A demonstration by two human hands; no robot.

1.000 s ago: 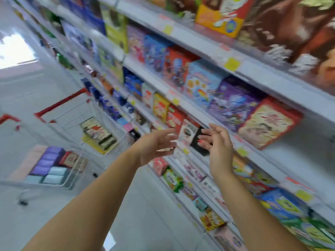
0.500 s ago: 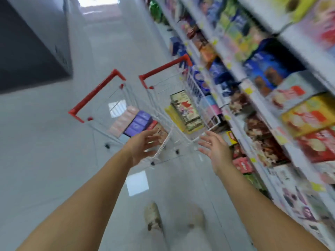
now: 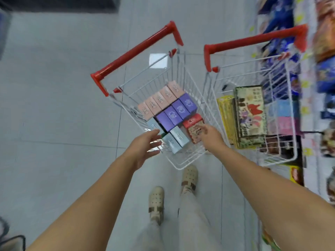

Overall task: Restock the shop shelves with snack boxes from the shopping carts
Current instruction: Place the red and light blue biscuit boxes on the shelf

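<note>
Grey glossy floor (image 3: pixel 54 109) of square tiles, seen from above. Two white wire carts stand side by side, each with a red plastic bar handle.

Left cart (image 3: pixel 181 168): small rectangular cartons packed in rows on its base. These are five pink boxes (image 3: pixel 163 100) along the far-left side, four purple boxes (image 3: pixel 177 110) beside them, and pale-blue boxes (image 3: pixel 176 140) at the near end. A red box (image 3: pixel 192 121) with a patterned face sits at the near-right corner.

Right cart (image 3: pixel 280 157): large flat boxes (image 3: pixel 251 113) stacked on the base, with a printed green-and-cream lid on top and a yellow one beneath.

Shelves (image 3: pixel 322 69) run along the right edge, blurred, filled with coloured packets.

Left hand (image 3: pixel 143 147): over the left cart's near-left rim, fingers straight and spread apart, holding nothing.

Right hand (image 3: pixel 212 136): inside the left cart, fingers extended with tips at the red box's patterned face. Blur leaves actual contact uncertain, and no clasp is visible.

Beige perforated shoes (image 3: pixel 156 203) and pale trousers appear below.
</note>
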